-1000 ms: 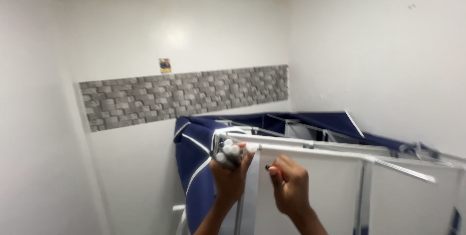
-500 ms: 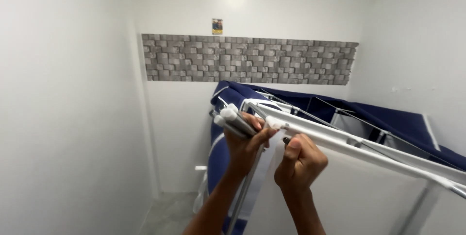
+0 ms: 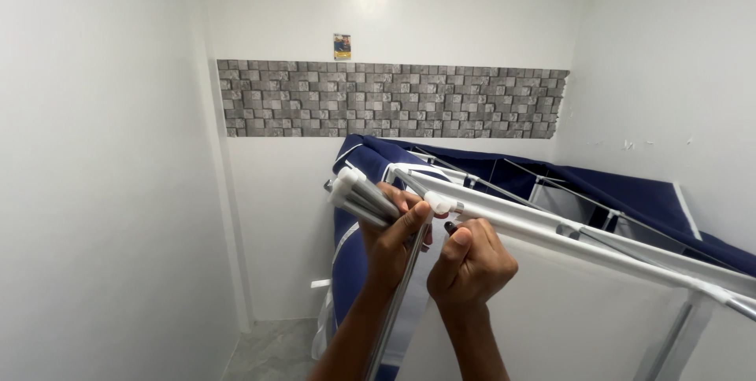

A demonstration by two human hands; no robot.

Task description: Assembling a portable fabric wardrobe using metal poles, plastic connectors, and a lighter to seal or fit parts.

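Three white walls enclose a narrow room, with a band of grey stone tiles running across the far wall and a small card fixed just above it. Grey floor shows only at the bottom left corner, a tight strip between the left wall and a navy fabric cover draped over a metal frame. Most of the right half is taken by this frame, whose white top rail runs from the centre down to the right edge, touching a white panel beneath it. Left hand is closed around a bundle of grey tubes with white end caps, thumb pressed against the rail's end connector. Right hand is curled just beside it, fingertips pinched at the underside of the rail; what they grip cannot be told. Open room for moving lies to the left, between hands and wall.
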